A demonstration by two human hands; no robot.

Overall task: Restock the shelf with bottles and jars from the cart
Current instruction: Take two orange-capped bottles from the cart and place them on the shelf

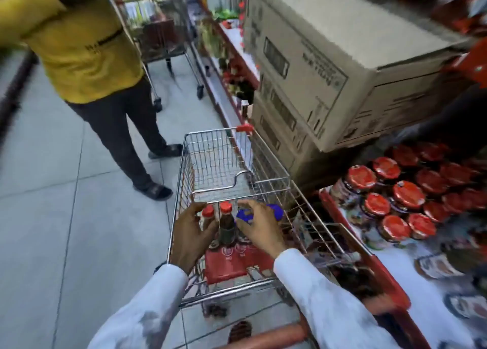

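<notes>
A wire shopping cart (218, 132) stands in front of me in the aisle. In its near section stand two dark bottles with red caps (226, 208) and, beside them, items with blue caps (277, 211). My left hand (189, 232) wraps around the left red-capped bottle (208, 211). My right hand (259, 227) curls over a blue-capped bottle (243, 215), thumb and fingers on either side of the cap. To the right, the red-edged shelf (369, 259) carries several jars with red lids (408, 193).
Stacked cardboard cartons (316, 59) sit on the shelf right of the cart's far end. A person in a yellow shirt (79, 45) stands to the left on the tiled floor. Behind that person is a second loaded cart (163, 32). Flat packets (437, 267) lie on the near shelf.
</notes>
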